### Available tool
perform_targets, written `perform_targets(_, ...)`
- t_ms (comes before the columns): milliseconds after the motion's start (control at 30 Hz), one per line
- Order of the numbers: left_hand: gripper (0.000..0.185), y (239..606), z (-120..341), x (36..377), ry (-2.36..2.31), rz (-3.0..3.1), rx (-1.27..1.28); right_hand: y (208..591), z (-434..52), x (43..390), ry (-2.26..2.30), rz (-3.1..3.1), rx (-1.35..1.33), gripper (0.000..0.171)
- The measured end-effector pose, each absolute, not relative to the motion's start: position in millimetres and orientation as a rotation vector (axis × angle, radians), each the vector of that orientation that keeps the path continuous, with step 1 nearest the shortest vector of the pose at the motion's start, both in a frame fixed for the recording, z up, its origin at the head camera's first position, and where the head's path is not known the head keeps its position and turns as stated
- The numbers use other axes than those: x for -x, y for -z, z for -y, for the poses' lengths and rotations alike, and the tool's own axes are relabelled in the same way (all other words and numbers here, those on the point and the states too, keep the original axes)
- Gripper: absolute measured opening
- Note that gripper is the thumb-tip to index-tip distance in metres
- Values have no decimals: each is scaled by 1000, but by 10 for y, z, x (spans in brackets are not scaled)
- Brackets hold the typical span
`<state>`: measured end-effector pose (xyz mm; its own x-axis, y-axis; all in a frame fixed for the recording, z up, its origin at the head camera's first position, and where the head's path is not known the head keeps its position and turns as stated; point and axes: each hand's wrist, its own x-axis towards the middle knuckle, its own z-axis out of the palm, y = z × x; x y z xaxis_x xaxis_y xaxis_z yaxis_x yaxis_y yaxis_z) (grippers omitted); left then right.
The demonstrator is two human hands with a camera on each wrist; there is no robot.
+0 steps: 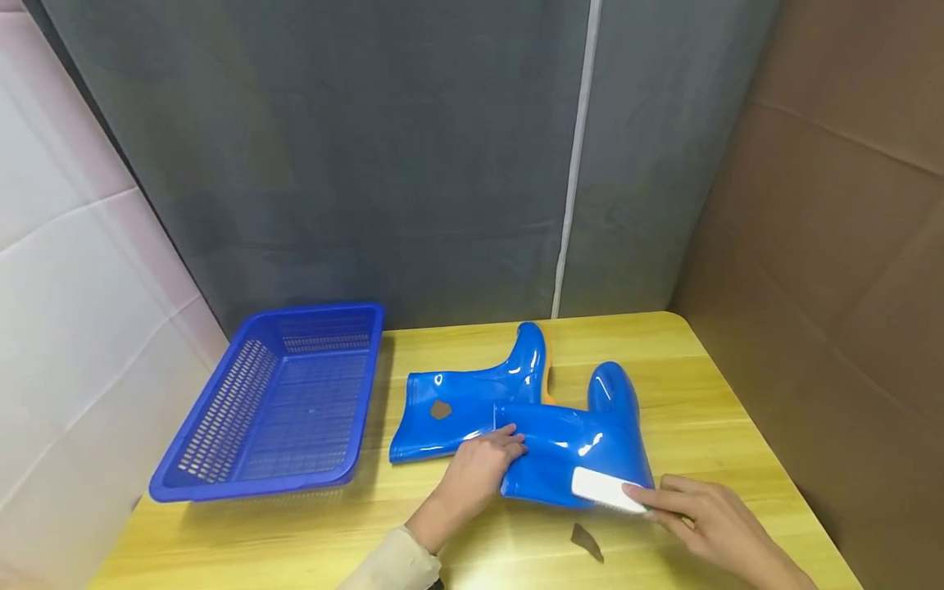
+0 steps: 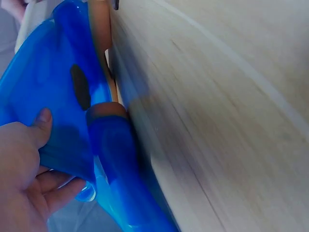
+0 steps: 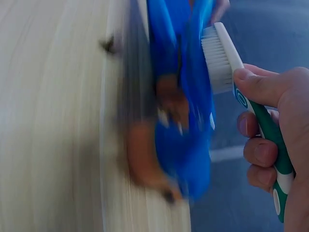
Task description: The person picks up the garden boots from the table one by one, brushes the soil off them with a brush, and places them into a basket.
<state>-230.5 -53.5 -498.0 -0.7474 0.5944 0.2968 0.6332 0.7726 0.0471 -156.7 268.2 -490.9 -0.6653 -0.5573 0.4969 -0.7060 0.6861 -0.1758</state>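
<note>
Two shiny blue rain boots lie on their sides on the table. My left hand grips the shaft's open end on the near boot; in the left wrist view its thumb presses the outside, fingers under the edge. A dark brown patch marks that boot's side. My right hand holds a white-headed brush by its green and white handle. Its white bristles face the near boot's shaft and appear to touch it. Behind lies the far boot, bearing a brown patch.
A blue plastic basket with perforated sides stands on the left of the wood-grain table. A small dark brown scrap lies in front of the near boot. Grey cloth hangs behind, and a brown panel borders the right.
</note>
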Motion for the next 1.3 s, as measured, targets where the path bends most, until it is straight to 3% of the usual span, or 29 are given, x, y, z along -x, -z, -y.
perform_targets(233,26,4996,576,2296,137,2758,948,4813,-2352,1539,-630,2928,-1045,37)
perform_targets(500,33,4993,685,2270,110,2727,1001,4824,-2688,1309,-764,2850,-1007,41)
perform_targets(767,35,4958,707,2255,200,2592,1083,4769,-2870,1171,-702,2770,-729,42)
perform_targets(933,45,4839,654,2179,297,2530,1253,4737,-2874,1170,-720,2761,-680,40)
perform_targets(1100,40,4725,522,2072,308,2424,1459,4741,-2892,1159,-716,2750,-633,40)
perform_targets(1300,37,4629,310,1962,102,2393,1390,4774,-2936,1142,-728,2697,-592,45)
